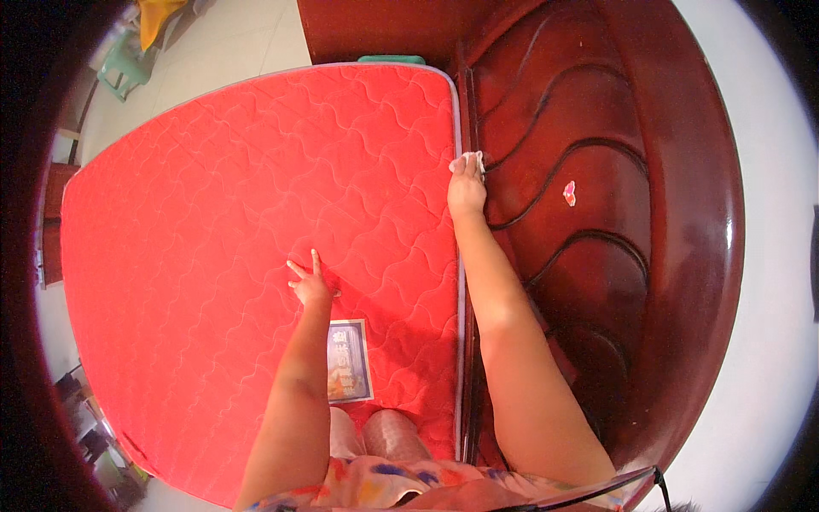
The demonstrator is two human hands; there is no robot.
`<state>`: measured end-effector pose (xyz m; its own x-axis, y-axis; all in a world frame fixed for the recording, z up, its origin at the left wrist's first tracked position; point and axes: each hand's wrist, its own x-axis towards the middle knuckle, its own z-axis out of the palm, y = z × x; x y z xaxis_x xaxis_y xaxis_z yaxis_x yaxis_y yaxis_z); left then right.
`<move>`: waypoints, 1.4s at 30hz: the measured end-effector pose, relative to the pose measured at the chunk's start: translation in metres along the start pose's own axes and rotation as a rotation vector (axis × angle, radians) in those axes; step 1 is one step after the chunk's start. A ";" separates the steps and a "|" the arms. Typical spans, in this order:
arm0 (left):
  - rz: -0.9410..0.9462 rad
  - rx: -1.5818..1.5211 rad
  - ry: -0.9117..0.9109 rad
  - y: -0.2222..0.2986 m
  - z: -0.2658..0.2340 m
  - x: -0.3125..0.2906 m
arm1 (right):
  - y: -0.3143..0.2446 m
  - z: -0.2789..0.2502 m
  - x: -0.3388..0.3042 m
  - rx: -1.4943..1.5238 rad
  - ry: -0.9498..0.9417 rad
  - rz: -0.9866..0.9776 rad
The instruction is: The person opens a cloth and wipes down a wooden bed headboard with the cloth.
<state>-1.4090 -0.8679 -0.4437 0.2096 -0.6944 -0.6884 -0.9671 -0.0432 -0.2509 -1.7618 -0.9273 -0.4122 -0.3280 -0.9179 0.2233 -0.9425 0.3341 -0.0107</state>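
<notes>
My right hand [467,189] reaches far forward and presses a crumpled white cloth [472,160] against the lower part of the dark red wooden headboard [597,111], right by the mattress edge. My left hand [311,283] rests on the red quilted mattress [196,239], its fingers spread and nothing seen in it. Curved dark grooves run across the glossy headboard. A small pink and white sticker [570,194] is on its panel, to the right of my right forearm. My knees are on the mattress.
A printed label panel [350,361] lies on the mattress beside my left forearm. Behind the bed's far edge stands a reddish-brown wooden piece [375,30] with a green object [391,60] near it. A green stool [125,64] is at the far left on the pale tiled floor [230,38].
</notes>
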 end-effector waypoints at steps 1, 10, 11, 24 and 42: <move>0.013 -0.014 0.041 -0.001 -0.001 0.001 | -0.001 0.000 0.001 0.043 0.000 -0.018; 0.022 0.038 0.000 -0.002 -0.009 -0.010 | -0.001 -0.027 -0.072 0.096 -0.087 0.058; 0.030 0.037 0.004 -0.001 -0.008 -0.011 | 0.001 -0.031 -0.084 0.105 -0.105 0.068; 0.162 -0.113 0.174 -0.027 0.021 0.000 | -0.002 -0.089 -0.285 0.135 -0.245 0.141; 0.159 -0.228 0.183 -0.102 0.122 -0.137 | 0.016 -0.253 -0.232 -0.106 0.201 -0.253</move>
<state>-1.3214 -0.6805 -0.4071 0.0444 -0.8219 -0.5679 -0.9973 -0.0698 0.0230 -1.6843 -0.6546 -0.2178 -0.0550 -0.9176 0.3936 -0.9768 0.1311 0.1691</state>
